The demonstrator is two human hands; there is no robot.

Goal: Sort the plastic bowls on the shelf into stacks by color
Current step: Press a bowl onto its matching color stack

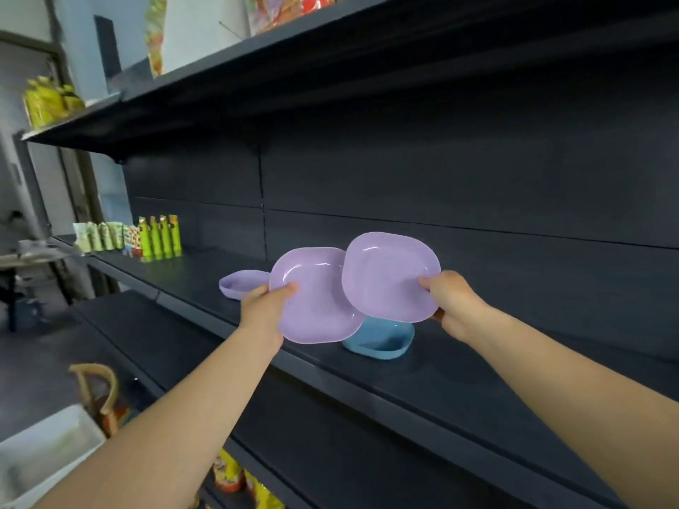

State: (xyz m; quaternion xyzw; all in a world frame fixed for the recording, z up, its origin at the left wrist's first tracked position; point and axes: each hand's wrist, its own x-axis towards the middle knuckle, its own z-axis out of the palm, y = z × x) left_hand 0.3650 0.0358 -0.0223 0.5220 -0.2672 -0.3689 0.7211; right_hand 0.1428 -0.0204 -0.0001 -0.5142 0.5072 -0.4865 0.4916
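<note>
My left hand (266,304) grips the near-left rim of a purple bowl (316,299), tilted toward me above the dark shelf (459,369). My right hand (450,303) pinches the right rim of a second purple bowl (389,275), held higher, its edge overlapping the first. A blue bowl (382,339) stands on the shelf under both, partly hidden. Another purple bowl (242,282) rests on the shelf to the left, behind my left hand.
Green and patterned packets (158,236) stand at the shelf's far left end. A shelf board (257,86) hangs overhead with packets on it. Snack bags (235,472) sit on a lower shelf. A white bin (44,450) and wooden handle (95,387) are at lower left.
</note>
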